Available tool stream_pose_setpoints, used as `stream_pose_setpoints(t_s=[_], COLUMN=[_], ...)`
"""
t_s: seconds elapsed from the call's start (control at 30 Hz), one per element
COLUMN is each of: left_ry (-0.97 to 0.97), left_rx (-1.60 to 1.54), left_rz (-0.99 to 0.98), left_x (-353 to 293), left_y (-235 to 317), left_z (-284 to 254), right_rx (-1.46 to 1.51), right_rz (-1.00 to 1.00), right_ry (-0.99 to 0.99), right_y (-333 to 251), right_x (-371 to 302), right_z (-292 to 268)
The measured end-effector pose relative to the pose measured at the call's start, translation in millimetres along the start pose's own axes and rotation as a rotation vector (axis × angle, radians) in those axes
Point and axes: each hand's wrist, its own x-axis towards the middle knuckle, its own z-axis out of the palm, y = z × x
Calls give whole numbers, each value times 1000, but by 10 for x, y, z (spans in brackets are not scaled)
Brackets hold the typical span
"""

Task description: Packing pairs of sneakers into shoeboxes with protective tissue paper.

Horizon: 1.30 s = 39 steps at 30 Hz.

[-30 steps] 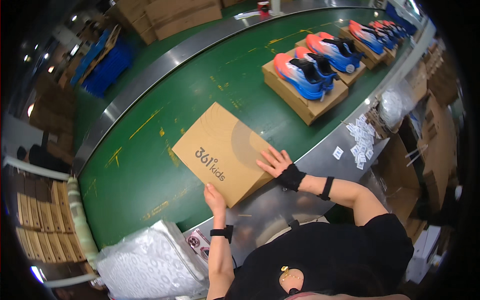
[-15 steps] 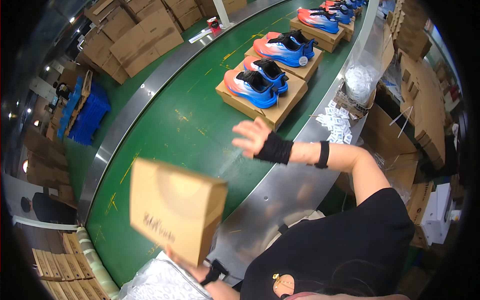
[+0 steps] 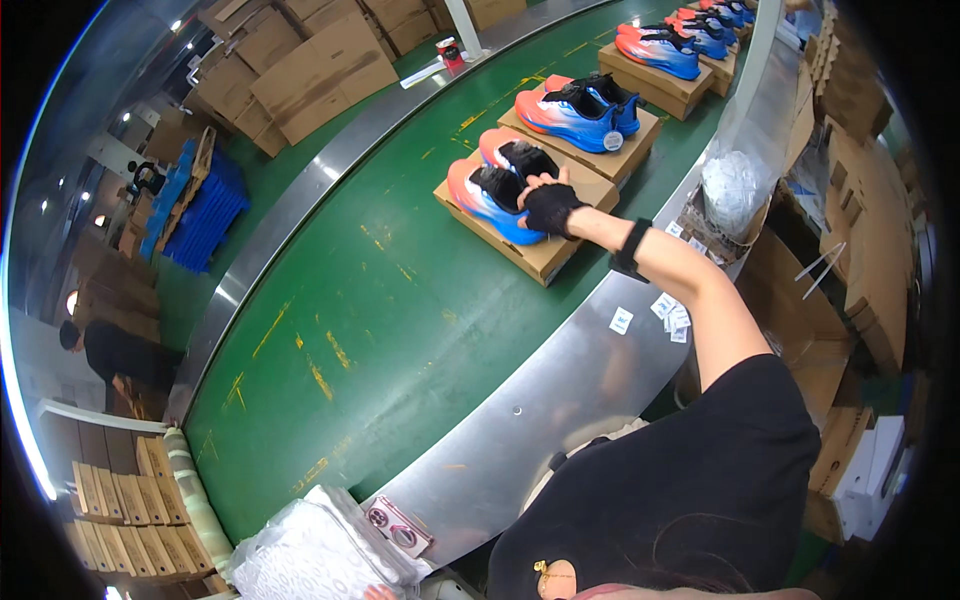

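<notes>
Green conveyor belt (image 3: 380, 300) curving through a warehouse of stacked cartons (image 3: 300, 70), my right hand (image 3: 548, 205) fingers together on a shoe (image 3: 495, 195), my left hand cut off below

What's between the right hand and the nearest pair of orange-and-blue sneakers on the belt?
Nothing visible. The right hand in a black fingerless glove already rests on the pair of orange-and-blue sneakers, which sits on a flat cardboard box on the green conveyor belt.

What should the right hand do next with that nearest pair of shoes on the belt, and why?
Probably close the right hand around the two shoes and lift them off their brown box. The gloved hand already rests on top of the pair, arm fully stretched across the green belt, but I cannot tell whether it has a grip. The left hand barely shows at the lower edge.
</notes>
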Motion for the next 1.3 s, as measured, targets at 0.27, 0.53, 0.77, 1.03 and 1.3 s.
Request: stream_pose_setpoints(t_s=[0.27,0.53,0.77,1.03,1.3], left_ry=[-735,-1588,-1702,-1518,-1621], left_rx=[761,1557,1727,1199,1797], left_rz=[103,246,61,909,686], left_x=[-1499,-2296,-2597,-2783,-2076], left_y=[-1464,-2704,-2585,-2852,-2810], left_z=[2213,2953,3283,3512,3192], right_rx=[254,497,-108,302,1488], right_rz=[-1015,-916,-196,-385,-14], right_ry=[255,-365,639,338,320], right_y=[-725,-1029,-503,-950,43], right_x=[-1326,-1345,-320,-942,-967], right_z=[132,346,1617,109,-940])
